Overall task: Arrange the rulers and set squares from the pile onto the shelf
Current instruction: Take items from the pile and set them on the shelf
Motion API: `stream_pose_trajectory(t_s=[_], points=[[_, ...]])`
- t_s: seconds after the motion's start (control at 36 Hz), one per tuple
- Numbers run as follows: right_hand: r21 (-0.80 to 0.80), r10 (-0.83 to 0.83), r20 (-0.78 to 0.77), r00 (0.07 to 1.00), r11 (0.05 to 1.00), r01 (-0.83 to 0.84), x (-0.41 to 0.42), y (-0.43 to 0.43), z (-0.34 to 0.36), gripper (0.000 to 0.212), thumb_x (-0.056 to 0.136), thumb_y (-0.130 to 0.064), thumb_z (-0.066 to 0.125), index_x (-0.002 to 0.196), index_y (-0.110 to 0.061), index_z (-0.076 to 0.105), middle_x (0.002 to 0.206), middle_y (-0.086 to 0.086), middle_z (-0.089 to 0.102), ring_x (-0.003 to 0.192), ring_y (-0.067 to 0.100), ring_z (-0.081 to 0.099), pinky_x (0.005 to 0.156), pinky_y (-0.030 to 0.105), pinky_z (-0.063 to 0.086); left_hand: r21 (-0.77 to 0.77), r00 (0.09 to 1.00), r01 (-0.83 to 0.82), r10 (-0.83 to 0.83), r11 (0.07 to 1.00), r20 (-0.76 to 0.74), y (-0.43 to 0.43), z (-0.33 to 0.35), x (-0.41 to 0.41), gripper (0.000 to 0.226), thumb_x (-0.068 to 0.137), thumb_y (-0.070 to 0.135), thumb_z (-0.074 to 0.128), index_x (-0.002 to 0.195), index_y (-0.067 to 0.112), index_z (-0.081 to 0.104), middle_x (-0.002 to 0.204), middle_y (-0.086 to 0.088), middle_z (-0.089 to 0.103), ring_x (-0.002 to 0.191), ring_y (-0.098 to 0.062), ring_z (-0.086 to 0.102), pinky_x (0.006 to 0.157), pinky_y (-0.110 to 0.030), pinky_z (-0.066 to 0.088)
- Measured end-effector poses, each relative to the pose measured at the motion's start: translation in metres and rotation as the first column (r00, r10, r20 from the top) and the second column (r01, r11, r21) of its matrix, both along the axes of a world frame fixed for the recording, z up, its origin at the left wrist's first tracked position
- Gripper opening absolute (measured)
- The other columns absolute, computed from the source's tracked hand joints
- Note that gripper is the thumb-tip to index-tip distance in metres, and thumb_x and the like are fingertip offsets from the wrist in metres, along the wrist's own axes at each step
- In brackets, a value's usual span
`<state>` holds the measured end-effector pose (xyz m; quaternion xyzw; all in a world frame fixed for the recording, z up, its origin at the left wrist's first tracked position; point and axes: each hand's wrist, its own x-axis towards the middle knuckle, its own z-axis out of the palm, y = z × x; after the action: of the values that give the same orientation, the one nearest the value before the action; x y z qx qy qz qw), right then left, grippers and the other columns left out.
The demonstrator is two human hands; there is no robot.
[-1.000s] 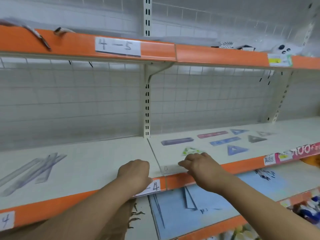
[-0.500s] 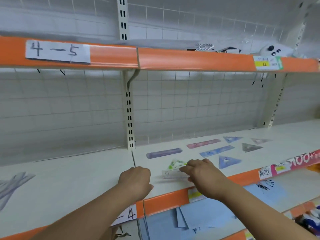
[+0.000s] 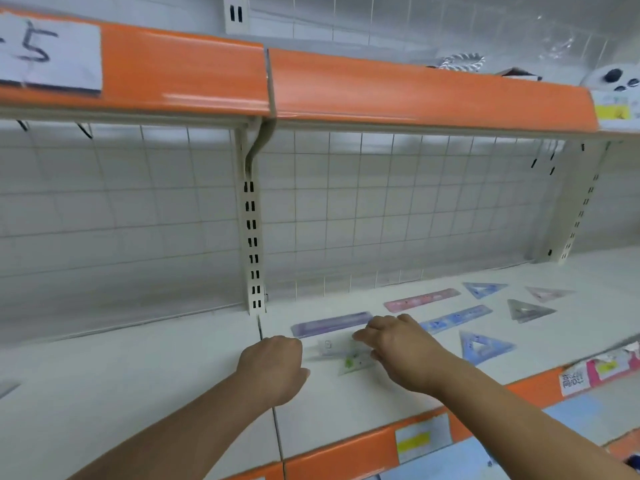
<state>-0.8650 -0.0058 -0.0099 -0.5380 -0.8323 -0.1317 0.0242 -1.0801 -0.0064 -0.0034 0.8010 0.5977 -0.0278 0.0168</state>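
Observation:
On the white shelf (image 3: 138,375) lie a purple ruler (image 3: 332,323), a pink ruler (image 3: 420,299), a blue ruler (image 3: 457,318) and several set squares, among them a blue one (image 3: 483,346) and a grey one (image 3: 528,310). My right hand (image 3: 405,351) reaches over the shelf and its fingertips pinch a clear ruler (image 3: 327,348), which lies over a clear set square with green print (image 3: 356,362). My left hand (image 3: 273,365) rests curled on the shelf just left of them, with nothing visible in it.
A slotted upright (image 3: 252,237) and wire-grid back wall close off the rear. The orange-edged upper shelf (image 3: 415,91) hangs overhead with a few items on it. A sliver of the ruler pile (image 3: 7,388) shows at the far left. Price labels (image 3: 575,379) line the front edge.
My right hand has carried the clear ruler from the shelf's front edge further in, toward the purple ruler. The view has swung right and closer, so the pile has almost left the frame.

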Motion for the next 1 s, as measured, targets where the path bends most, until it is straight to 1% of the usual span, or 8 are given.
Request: stream_pose_trajectory(t_s=[0.17, 0.33, 0.53, 0.61, 0.72, 0.81, 0.92, 1.0], points=[[0.008, 0.064, 0.010, 0.998, 0.998, -0.064, -0.010, 0.037, 0.004, 0.046, 0.087, -0.007, 0.051, 0.131, -0.021, 0.049, 0.116, 0.004, 0.053, 0.107, 0.026, 0.052, 0.085, 0.032, 0.036, -0.019, 0.995, -0.089, 0.090, 0.996, 0.033, 0.006, 0.000, -0.002, 0.037, 0.098, 0.042, 0.042, 0.123, 0.017, 0.053, 0.126, 0.000, 0.055, 0.117, -0.020, 0.053, 0.091, -0.031, 0.042], [0.002, 0.152, 0.026, 0.988, 0.988, -0.152, -0.021, 0.072, 0.000, 0.046, 0.085, -0.006, 0.055, 0.128, -0.022, 0.049, 0.116, 0.003, 0.052, 0.106, 0.025, 0.052, 0.084, 0.032, 0.038, -0.021, 0.981, -0.183, 0.184, 0.983, 0.063, 0.011, -0.001, -0.001, 0.039, 0.097, 0.042, 0.043, 0.127, 0.018, 0.052, 0.128, 0.000, 0.055, 0.118, -0.019, 0.053, 0.091, -0.030, 0.042], [-0.032, 0.154, 0.060, 0.986, 0.988, -0.152, -0.012, 0.097, -0.011, 0.035, 0.084, -0.005, 0.053, 0.115, -0.019, 0.052, 0.110, 0.004, 0.053, 0.100, 0.026, 0.053, 0.071, 0.031, 0.029, -0.031, 0.963, -0.263, 0.264, 0.964, 0.060, 0.014, -0.002, 0.003, 0.041, 0.098, 0.043, 0.042, 0.129, 0.017, 0.051, 0.129, 0.000, 0.055, 0.119, -0.019, 0.053, 0.094, -0.031, 0.044], [-0.070, 0.142, 0.065, 0.988, 0.988, -0.138, -0.009, 0.106, -0.014, 0.037, 0.081, -0.004, 0.058, 0.114, -0.019, 0.052, 0.109, 0.003, 0.052, 0.101, 0.025, 0.054, 0.071, 0.030, 0.029, -0.035, 0.956, -0.289, 0.290, 0.957, 0.049, 0.014, -0.003, 0.004, 0.041, 0.098, 0.043, 0.041, 0.129, 0.017, 0.050, 0.129, 0.000, 0.054, 0.119, -0.019, 0.052, 0.093, -0.031, 0.044], [-0.077, 0.168, 0.048, 0.985, 0.983, -0.164, -0.008, 0.113, -0.016, 0.034, 0.086, -0.003, 0.043, 0.114, -0.018, 0.054, 0.111, 0.006, 0.052, 0.102, 0.027, 0.053, 0.074, 0.031, 0.029, -0.041, 0.947, -0.318, 0.320, 0.947, 0.044, 0.014, -0.005, 0.005, 0.042, 0.098, 0.042, 0.042, 0.130, 0.017, 0.050, 0.129, -0.002, 0.054, 0.119, -0.020, 0.052, 0.094, -0.031, 0.043], [-0.080, 0.199, 0.034, 0.979, 0.977, -0.195, -0.009, 0.118, -0.018, 0.031, 0.088, -0.007, 0.042, 0.113, -0.019, 0.055, 0.111, 0.005, 0.053, 0.102, 0.026, 0.053, 0.074, 0.031, 0.028, -0.044, 0.942, -0.333, 0.334, 0.942, 0.032, 0.012, -0.006, 0.006, 0.042, 0.098, 0.042, 0.041, 0.129, 0.016, 0.050, 0.127, -0.003, 0.054, 0.119, -0.021, 0.052, 0.094, -0.031, 0.043], [-0.107, 0.217, 0.023, 0.976, 0.971, -0.214, -0.011, 0.122, -0.020, 0.028, 0.090, -0.011, 0.041, 0.112, -0.020, 0.055, 0.110, 0.004, 0.053, 0.103, 0.025, 0.053, 0.078, 0.032, 0.031, -0.043, 0.937, -0.347, 0.348, 0.937, 0.018, 0.010, -0.003, 0.007, 0.037, 0.098, 0.040, 0.041, 0.120, 0.014, 0.054, 0.122, -0.004, 0.056, 0.114, -0.022, 0.054, 0.090, -0.030, 0.043], [-0.133, 0.225, 0.006, 0.974, 0.966, -0.223, -0.010, 0.123, -0.023, 0.032, 0.088, -0.008, 0.042, 0.113, -0.021, 0.055, 0.109, 0.003, 0.054, 0.102, 0.025, 0.053, 0.082, 0.032, 0.036, -0.033, 0.935, -0.355, 0.355, 0.934, 0.013, 0.010, -0.001, 0.008, 0.033, 0.098, 0.038, 0.041, 0.114, 0.013, 0.056, 0.118, -0.004, 0.058, 0.111, -0.021, 0.055, 0.085, -0.028, 0.043]])
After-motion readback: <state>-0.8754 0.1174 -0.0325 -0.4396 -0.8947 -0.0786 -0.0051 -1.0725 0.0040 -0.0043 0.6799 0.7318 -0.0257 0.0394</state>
